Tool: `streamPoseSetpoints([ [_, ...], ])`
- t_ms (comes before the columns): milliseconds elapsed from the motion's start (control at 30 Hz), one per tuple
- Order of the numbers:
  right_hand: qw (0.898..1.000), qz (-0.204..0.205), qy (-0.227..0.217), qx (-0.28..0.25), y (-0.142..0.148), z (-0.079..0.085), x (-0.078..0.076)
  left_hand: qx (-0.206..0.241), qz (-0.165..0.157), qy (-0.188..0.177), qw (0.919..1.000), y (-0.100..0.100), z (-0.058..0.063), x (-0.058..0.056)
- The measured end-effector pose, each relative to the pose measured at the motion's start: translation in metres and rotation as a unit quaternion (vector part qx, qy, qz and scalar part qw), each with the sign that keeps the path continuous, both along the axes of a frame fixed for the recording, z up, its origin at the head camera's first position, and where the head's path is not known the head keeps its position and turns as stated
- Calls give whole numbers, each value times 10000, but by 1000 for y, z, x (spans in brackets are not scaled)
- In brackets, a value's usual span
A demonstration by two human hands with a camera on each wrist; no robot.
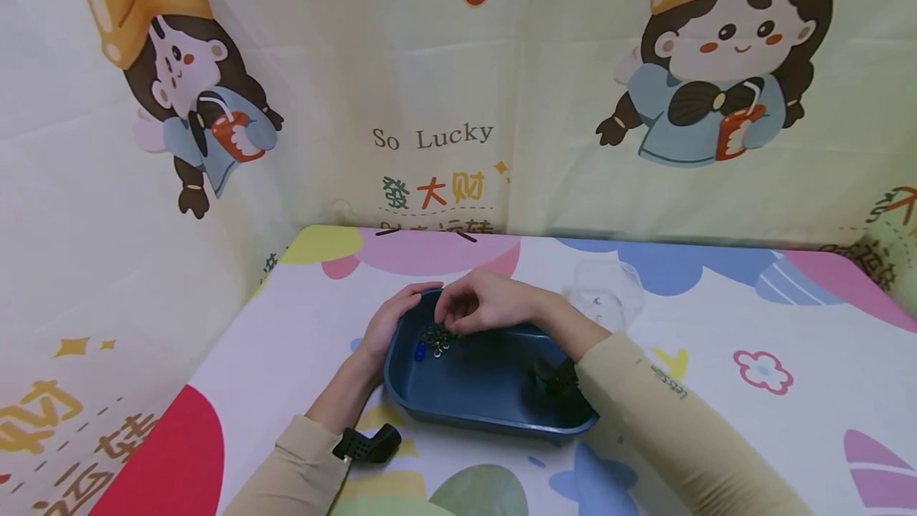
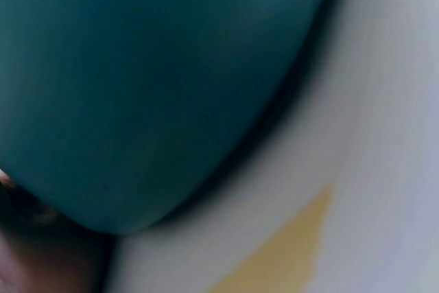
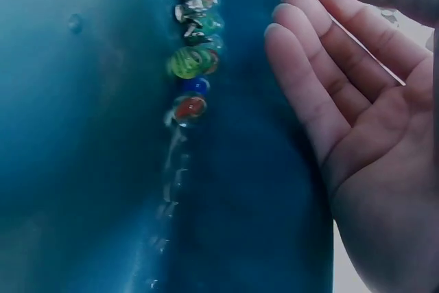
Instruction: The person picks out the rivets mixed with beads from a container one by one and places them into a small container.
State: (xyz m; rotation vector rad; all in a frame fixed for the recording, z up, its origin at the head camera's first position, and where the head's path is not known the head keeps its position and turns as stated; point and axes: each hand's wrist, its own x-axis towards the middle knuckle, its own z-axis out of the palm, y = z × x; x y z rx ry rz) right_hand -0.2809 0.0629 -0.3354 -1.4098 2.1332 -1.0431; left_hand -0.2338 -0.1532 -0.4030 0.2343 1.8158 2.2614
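A dark blue rectangular basin (image 1: 473, 388) stands on the table, seen close and blurred in the left wrist view. Along its outer left side lies my left hand (image 1: 387, 323), fingers fairly straight and touching the rim near the back corner. My right hand (image 1: 483, 302) reaches over the back left of the basin with thumb and index tips close together; I cannot tell whether something is between them. Below it, several glass marbles (image 3: 188, 63), green, blue and orange-streaked, gather where the basin's floor meets its wall. From the head view, a blue piece (image 1: 420, 351) shows beside the cluster.
Behind the basin on the right is a clear plastic container (image 1: 609, 293). A colourful patterned cloth (image 1: 702, 420) covers the table, and a printed curtain (image 1: 559, 102) hangs behind. The right forearm's sleeve (image 1: 645, 396) crosses over the basin's right end.
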Motion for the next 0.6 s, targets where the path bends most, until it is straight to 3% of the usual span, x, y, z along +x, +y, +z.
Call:
streamPoseSetpoints([
  [267, 9996, -111, 260, 87, -4, -4, 2, 85, 9, -51, 10000, 0, 0, 1],
  [600, 9978, 45, 387, 540, -14, -11, 4, 84, -33, -111, 9999, 1, 2, 0],
])
